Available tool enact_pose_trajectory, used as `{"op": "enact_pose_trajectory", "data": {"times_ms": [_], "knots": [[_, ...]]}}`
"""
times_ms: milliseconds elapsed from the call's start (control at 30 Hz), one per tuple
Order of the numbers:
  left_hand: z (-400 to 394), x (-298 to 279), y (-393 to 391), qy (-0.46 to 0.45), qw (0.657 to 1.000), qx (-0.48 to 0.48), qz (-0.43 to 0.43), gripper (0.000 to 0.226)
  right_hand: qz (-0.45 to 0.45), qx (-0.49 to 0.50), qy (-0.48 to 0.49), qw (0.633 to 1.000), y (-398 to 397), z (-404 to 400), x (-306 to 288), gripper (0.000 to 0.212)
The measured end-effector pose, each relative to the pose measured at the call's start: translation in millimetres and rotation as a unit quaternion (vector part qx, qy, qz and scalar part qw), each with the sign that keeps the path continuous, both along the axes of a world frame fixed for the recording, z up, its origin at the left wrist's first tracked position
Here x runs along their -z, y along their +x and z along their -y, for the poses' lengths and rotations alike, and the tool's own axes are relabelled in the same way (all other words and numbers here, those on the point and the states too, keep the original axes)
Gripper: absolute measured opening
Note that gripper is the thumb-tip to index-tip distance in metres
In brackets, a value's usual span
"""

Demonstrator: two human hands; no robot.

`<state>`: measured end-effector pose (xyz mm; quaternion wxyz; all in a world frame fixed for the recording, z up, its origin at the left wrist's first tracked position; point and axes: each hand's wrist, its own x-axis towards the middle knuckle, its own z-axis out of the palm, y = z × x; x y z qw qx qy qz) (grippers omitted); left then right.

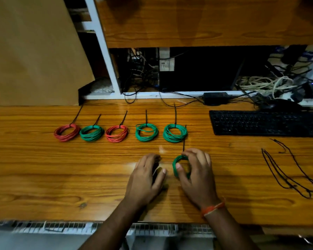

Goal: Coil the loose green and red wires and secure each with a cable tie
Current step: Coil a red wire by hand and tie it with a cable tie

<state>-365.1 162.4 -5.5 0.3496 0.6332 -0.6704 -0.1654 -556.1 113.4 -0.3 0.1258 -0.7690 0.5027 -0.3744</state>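
**Green coil in our right hand, five tied coils in a row**

Our right hand (197,170) grips a green coil (177,166) on the wooden desk (43,168), thumb & fingers curled round it; a black cable tie (184,141) sticks up from it. Left hand (148,174) sits just beside, fingers curled; can't tell what it holds, if anything. Behind: red coil (67,132), green (92,133), red (117,133), green (146,132), green (175,133), each tied. Spare ties (287,170) lie right, near the keyboard (264,123).

No legible text — labels too blurred.
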Motion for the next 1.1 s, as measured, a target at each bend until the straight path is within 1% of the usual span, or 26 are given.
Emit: {"op": "enact_pose_trajectory", "data": {"times_ms": [33, 167, 267, 333, 467, 633, 800, 967, 1100], "knots": [[-5, -4, 12, -0.005, 1.000, -0.017, 0.013, 0.040, -0.012, -0.027, -0.005, 1.000, 14, -2, -3, 0.039], [-34, -29, 79, -0.048, 0.985, -0.099, 0.132, 0.044, -0.038, -0.113, -0.026, 0.992, 88, -17, -15, 0.046], [-70, -45, 138, -0.072, 0.959, -0.179, 0.209, 0.048, -0.071, -0.167, -0.050, 0.982, 157, -37, -30, 0.054], [-102, -55, 174, -0.077, 0.938, -0.243, 0.235, 0.051, -0.101, -0.193, -0.075, 0.973, 209, -56, -43, 0.061], [-171, -77, 246, -0.081, 0.899, -0.345, 0.257, 0.056, -0.107, -0.251, -0.110, 0.956, 315, -101, -65, 0.070], [-268, -97, 368, -0.064, 0.862, -0.425, 0.269, 0.059, -0.079, -0.349, -0.119, 0.926, 467, -177, -76, 0.068], [-352, -106, 467, -0.037, 0.825, -0.493, 0.274, 0.059, -0.070, -0.406, -0.111, 0.904, 588, -240, -78, 0.066], [-405, -95, 572, -0.009, 0.778, -0.567, 0.270, 0.060, -0.078, -0.458, -0.121, 0.877, 712, -278, -68, 0.066], [-430, -85, 676, 0.004, 0.759, -0.595, 0.264, 0.061, -0.056, -0.489, -0.118, 0.862, 827, -296, -58, 0.068]]}}
